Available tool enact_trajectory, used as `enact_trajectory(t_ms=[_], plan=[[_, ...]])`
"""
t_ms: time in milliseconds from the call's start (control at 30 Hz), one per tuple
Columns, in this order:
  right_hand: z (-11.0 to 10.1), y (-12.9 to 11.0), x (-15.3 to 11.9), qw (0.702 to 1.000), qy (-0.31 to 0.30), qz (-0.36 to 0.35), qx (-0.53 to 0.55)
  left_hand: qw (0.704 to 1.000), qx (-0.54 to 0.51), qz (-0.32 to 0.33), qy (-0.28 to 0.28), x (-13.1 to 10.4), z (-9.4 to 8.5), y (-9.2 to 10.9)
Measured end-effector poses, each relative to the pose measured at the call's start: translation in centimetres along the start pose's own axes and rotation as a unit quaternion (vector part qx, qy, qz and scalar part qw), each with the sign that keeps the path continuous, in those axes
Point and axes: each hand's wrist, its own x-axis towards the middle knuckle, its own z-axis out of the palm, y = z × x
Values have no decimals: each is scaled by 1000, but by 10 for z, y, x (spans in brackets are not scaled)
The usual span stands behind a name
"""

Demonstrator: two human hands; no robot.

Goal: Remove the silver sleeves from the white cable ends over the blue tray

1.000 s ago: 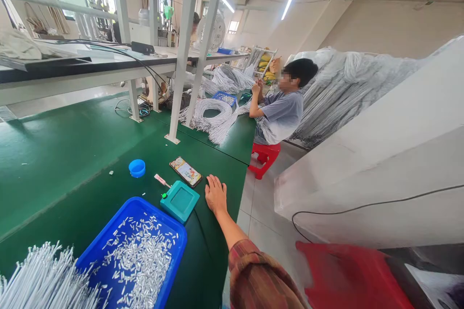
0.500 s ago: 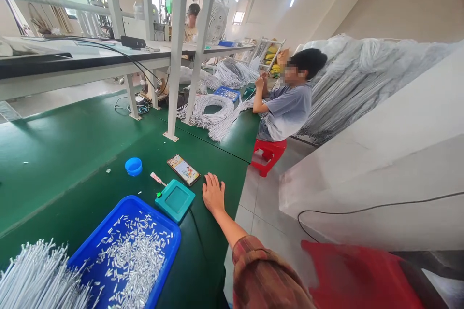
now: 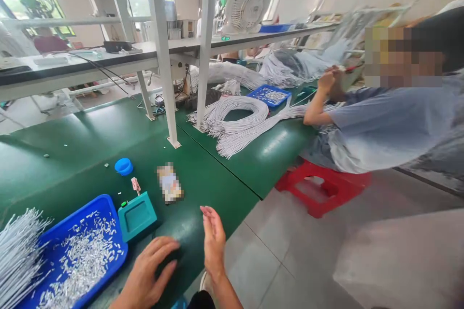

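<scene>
My left hand (image 3: 151, 270) hovers over the green tabletop (image 3: 232, 178) beside a blue tray (image 3: 122, 251), thumb and fingers apart, holding nothing. To its right, my right hand (image 3: 214, 239) is near the table edge, its fingers stretched out and its palm turned towards the left hand. Many small silvery pieces (image 3: 87, 251) lie in the tray. A teal square dish (image 3: 138, 218) with a green knob stands against the tray's far corner. Beyond the hands lies a phone (image 3: 169, 184), its screen blurred out. Thin white cables (image 3: 18, 251) are bunched at the tray's left.
A blue round cap (image 3: 123, 167) sits beyond the dish. White posts (image 3: 165, 72) rise from the table under a raised shelf. Farther off are coiled white cables (image 3: 239, 142), another blue tray (image 3: 271, 96) and a co-worker (image 3: 384, 125) on a red stool (image 3: 322, 188).
My left hand has come into view. My right hand has drawn back from beside the phone towards me and turned on edge. The view has swung, bringing the co-worker closer in frame.
</scene>
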Motion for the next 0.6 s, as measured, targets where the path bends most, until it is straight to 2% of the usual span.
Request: enact_trajectory(t_ms=[67,133,233,300,333,400,533,600], plan=[[-62,-12,8,997,20,68,13,997,21,3,-79,49,39,12],[-134,-20,19,989,54,136,-19,993,60,6,-98,82,68,13],[-240,-23,28,956,176,229,-54,987,103,-4,-121,99,89,12],[-294,-22,18,936,252,238,-65,984,117,-7,-132,101,90,12],[-313,-21,9,927,280,241,-62,984,121,-9,-131,104,89,11],[-337,-19,-18,911,316,261,-49,984,126,-13,-126,113,86,6],[-353,-15,-68,863,368,346,10,985,132,8,-110,132,86,-2],[-361,-13,-76,838,358,409,55,984,140,29,-102,128,86,-3]])
